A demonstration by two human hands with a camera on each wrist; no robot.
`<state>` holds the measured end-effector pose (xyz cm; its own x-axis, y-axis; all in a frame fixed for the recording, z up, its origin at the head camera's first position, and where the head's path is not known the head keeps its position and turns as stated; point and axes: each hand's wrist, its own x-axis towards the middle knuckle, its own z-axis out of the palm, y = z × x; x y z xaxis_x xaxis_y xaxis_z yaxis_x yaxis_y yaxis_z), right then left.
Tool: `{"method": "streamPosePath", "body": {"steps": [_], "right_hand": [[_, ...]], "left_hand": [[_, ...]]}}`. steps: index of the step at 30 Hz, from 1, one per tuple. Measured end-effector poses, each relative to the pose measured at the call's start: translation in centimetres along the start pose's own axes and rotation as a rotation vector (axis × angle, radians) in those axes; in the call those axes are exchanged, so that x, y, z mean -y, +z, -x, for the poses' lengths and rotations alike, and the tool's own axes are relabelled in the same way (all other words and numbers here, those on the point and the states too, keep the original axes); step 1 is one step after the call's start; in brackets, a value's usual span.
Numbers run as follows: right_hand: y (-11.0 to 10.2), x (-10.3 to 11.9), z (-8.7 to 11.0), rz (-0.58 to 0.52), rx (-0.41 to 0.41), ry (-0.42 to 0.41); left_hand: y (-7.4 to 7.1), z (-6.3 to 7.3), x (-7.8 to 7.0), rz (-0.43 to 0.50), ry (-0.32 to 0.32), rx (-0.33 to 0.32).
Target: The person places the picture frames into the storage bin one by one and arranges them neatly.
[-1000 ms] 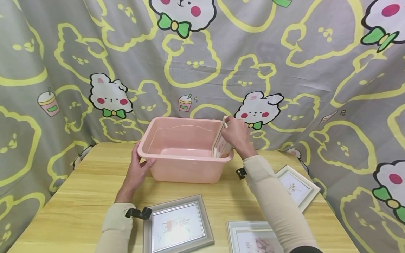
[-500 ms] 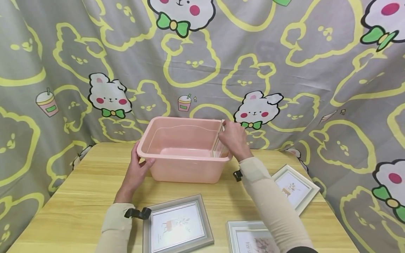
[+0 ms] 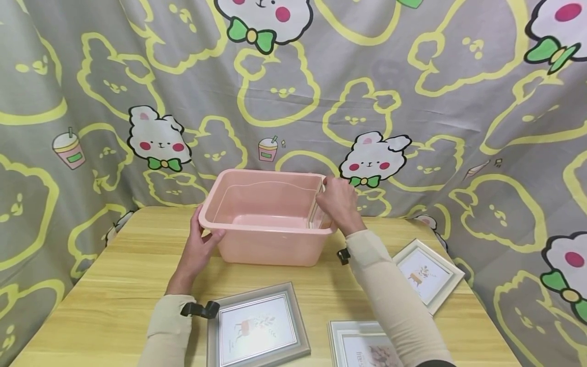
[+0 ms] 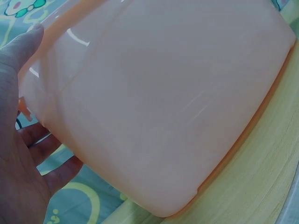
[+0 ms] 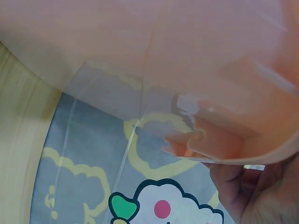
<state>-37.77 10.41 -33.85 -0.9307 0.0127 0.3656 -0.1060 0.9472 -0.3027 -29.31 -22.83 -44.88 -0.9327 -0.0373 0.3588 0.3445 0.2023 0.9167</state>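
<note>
A pink plastic tub (image 3: 270, 247) stands on the wooden table. My left hand (image 3: 197, 252) grips its left end, thumb on the front of the rim and fingers round the side; the left wrist view shows this thumb (image 4: 23, 46) on the rim. At the tub's right end, my right hand (image 3: 340, 204) holds the top of a pale picture frame (image 3: 314, 216) that stands on edge inside, leaning on the end wall. Most of this frame is hidden by the hand and tub. In the right wrist view the curled fingers (image 5: 229, 184) are at the tub's rim.
A grey picture frame (image 3: 259, 326) lies in front of the tub. A white frame (image 3: 362, 344) lies at the near edge, partly under the right forearm, and a cream frame (image 3: 431, 275) at the right. A patterned curtain (image 3: 284, 71) hangs behind the table (image 3: 114, 285).
My right hand has moved down with the picture frame, which now sits lower in the tub, its top close to rim height. The left hand has stayed on the tub.
</note>
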Motion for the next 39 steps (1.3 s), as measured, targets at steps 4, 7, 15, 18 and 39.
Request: {"method": "streamPosePath", "body": {"steps": [4, 7, 15, 18, 39], "right_hand": [[0.1, 0.1, -0.1, 0.003, 0.003, -0.003], [0.0, 0.1, -0.1, 0.005, 0.007, 0.005], [-0.6, -0.1, 0.4, 0.004, 0.063, 0.010], [-0.6, -0.3, 0.8, 0.000, 0.077, 0.007], [-0.1, -4.2, 2.3, -0.154, 0.108, -0.117]], "left_hand": [[-0.1, 0.0, -0.1, -0.009, -0.004, 0.001], [-0.1, 0.0, 0.0, -0.009, -0.002, 0.002], [0.1, -0.1, -0.1, 0.002, 0.006, 0.000], [0.1, -0.1, -0.1, 0.003, 0.002, -0.001], [0.1, -0.1, 0.1, -0.005, 0.000, 0.001]]}}
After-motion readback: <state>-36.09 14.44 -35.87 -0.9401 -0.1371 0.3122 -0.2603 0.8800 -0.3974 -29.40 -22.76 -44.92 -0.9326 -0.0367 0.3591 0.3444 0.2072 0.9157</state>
